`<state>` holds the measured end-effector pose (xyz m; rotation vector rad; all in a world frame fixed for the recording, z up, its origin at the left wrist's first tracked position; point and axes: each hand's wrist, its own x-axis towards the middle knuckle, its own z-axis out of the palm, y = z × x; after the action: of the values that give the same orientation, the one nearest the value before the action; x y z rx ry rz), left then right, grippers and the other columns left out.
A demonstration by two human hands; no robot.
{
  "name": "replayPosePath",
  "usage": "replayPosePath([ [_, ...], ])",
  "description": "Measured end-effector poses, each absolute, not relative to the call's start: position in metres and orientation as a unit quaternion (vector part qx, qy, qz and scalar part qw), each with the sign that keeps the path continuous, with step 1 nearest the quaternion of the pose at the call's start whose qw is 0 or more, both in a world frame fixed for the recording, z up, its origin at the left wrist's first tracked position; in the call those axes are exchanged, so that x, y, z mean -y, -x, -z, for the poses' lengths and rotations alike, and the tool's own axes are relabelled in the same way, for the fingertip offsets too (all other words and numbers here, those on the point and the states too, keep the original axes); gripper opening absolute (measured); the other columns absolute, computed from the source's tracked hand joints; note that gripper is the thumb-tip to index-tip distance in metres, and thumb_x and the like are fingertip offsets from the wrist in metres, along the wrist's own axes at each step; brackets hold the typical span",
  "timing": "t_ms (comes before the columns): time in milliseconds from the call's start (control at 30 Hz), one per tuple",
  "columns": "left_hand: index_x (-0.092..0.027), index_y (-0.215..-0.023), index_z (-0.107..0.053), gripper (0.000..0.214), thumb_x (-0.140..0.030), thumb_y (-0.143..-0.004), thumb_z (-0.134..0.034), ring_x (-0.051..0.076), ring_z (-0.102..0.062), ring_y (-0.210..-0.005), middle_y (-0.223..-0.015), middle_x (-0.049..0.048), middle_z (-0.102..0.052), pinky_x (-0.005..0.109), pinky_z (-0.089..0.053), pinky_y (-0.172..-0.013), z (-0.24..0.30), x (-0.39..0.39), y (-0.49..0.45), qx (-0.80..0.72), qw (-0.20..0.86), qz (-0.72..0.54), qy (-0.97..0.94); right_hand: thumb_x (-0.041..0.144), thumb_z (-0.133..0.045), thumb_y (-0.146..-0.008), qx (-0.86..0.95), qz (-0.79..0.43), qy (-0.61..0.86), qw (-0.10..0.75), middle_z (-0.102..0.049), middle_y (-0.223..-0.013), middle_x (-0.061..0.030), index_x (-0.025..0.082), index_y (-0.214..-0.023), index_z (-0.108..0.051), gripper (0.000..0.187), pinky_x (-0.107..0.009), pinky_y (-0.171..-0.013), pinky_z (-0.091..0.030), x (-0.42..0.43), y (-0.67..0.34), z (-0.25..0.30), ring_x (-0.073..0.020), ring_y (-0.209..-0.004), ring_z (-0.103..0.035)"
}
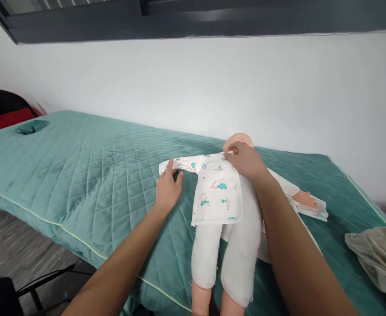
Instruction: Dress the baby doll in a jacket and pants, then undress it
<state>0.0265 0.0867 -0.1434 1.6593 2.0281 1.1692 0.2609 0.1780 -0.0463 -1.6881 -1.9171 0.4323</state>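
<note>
The doll (239,245) lay on its back near the front edge of a green massage bed (107,184), its long axis running from the wall toward me, head at the far end and bare lower legs reaching down to the bottom of my view. Over its chest the printed baby shirt (217,193) lay front up, collar toward the head and hem toward the legs, one sleeve (189,163) stretched straight out to my left, crosswise to the body. My right hand (248,163) was closed at the collar, thumb and forefinger pinching its edge, and it hid part of the doll's head. My left hand (167,189) had thumb and forefinger well apart, the forefinger touching that sleeve near its cuff. My right forearm crossed in front of the doll's side; beyond it the doll's hand (305,198) pointed off to the right, resting on a printed sleeve end (321,214). Farther right lay a crumpled pale cloth (379,256). The bed's face hole (31,127) was at the far left, near a red-and-black chair (10,115). Behind everything rose the white wall (180,83), under a dark window frame (219,19).
</note>
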Motion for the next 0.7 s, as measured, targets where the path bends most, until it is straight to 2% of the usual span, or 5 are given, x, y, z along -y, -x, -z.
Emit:
replayPosePath([
  [67, -0.02, -0.159, -0.025, 0.067, -0.037, -0.098, -0.048, 0.03, -0.06, -0.127, -0.132, 0.0151, -0.067, 0.048, -0.044, -0.108, 0.143, -0.087, -0.026, -0.728, 0.13, -0.398, -0.543, 0.028, -0.061, -0.078, 0.699, -0.182, 0.622, 0.304, -0.071, -0.108, -0.0094, 0.024, -0.102, -0.072, 0.026, -0.045, -0.09, -0.048, -0.177, -0.267, 0.051, -0.0303, -0.101, -0.064],
  [167, -0.019, -0.158, -0.031, 0.066, -0.042, -0.098, -0.047, 0.035, -0.055, -0.133, -0.139, 0.0183, -0.062, 0.054, -0.038, -0.113, 0.142, -0.089, -0.025, -0.767, 0.109, -0.361, -0.52, 0.026, -0.058, -0.076, 0.669, -0.212, 0.616, 0.359, -0.07, -0.102, -0.0071, 0.023, -0.098, -0.073, 0.027, -0.042, -0.088, -0.048, -0.172, -0.276, 0.055, -0.0263, -0.094, -0.062],
  [333, -0.02, -0.155, -0.037, 0.059, -0.04, -0.099, -0.045, 0.032, -0.047, -0.142, -0.152, 0.0137, -0.053, 0.05, -0.033, -0.118, 0.142, -0.102, -0.019, -0.78, 0.111, -0.346, -0.51, 0.022, -0.056, -0.072, 0.628, -0.227, 0.613, 0.423, -0.069, -0.091, -0.0047, 0.021, -0.093, -0.072, 0.027, -0.039, -0.082, -0.046, -0.167, -0.278, 0.059, -0.023, -0.083, -0.06],
  [600, -0.025, -0.148, -0.046, 0.05, -0.037, -0.099, -0.045, 0.034, -0.05, -0.138, -0.142, 0.012, -0.061, 0.055, -0.037, -0.114, 0.143, -0.116, -0.01, -0.796, 0.084, -0.317, -0.509, 0.028, -0.058, -0.078, 0.646, -0.212, 0.608, 0.41, -0.072, -0.092, -0.0046, 0.023, -0.091, -0.069, 0.019, -0.041, -0.084, -0.045, -0.161, -0.281, 0.065, -0.0256, -0.089, -0.062],
  [700, -0.024, -0.142, -0.053, 0.047, -0.03, -0.096, -0.049, 0.037, -0.044, -0.142, -0.153, 0.0134, -0.051, 0.056, -0.039, -0.112, 0.144, -0.116, -0.009, -0.794, 0.065, -0.321, -0.513, 0.03, -0.059, -0.08, 0.646, -0.22, 0.582, 0.442, -0.072, -0.093, -0.0048, 0.022, -0.096, -0.069, 0.021, -0.041, -0.086, -0.047, -0.153, -0.283, 0.066, -0.0245, -0.088, -0.063],
])
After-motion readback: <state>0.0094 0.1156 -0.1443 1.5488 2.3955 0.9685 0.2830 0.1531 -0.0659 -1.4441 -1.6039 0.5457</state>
